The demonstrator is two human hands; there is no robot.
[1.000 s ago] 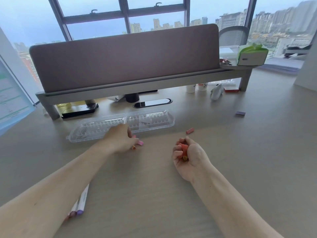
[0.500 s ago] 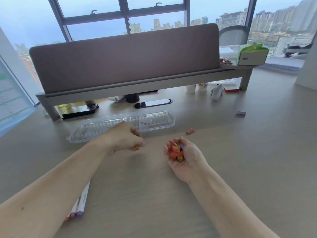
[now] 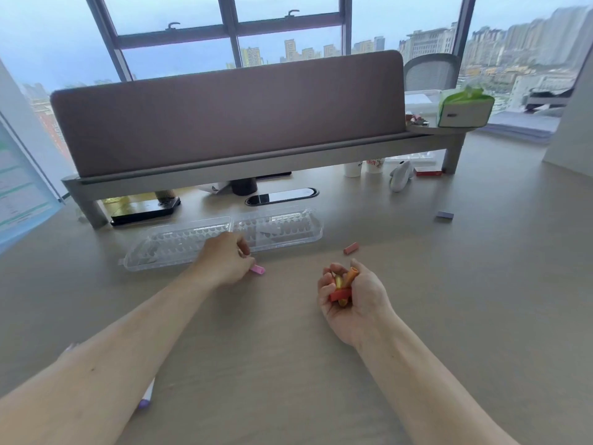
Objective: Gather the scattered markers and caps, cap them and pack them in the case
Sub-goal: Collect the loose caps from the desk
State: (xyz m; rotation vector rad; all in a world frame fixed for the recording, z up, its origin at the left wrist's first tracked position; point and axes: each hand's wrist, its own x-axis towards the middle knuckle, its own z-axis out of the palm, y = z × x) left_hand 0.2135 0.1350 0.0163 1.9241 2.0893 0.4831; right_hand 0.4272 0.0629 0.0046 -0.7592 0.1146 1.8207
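Resting on a beige desk [image 3: 465, 300] by a city-view window [image 3: 288, 40]: left hand [image 3: 224, 256] pinched a pink cap [image 3: 257, 269] near the clear case [image 3: 282, 226]; right hand [image 3: 356, 300], well apart, gripped several caps [image 3: 344, 284].

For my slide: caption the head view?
Left hand pinches a pink cap beside the clear case; right hand holds gathered caps.

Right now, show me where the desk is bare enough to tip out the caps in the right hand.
Bare desk lies between the two forearms, and a wider patch right of the right hand, nearer than the salmon cap and purple cap. Crowded: the strip by the case, where the left hand pinches a pink cap.
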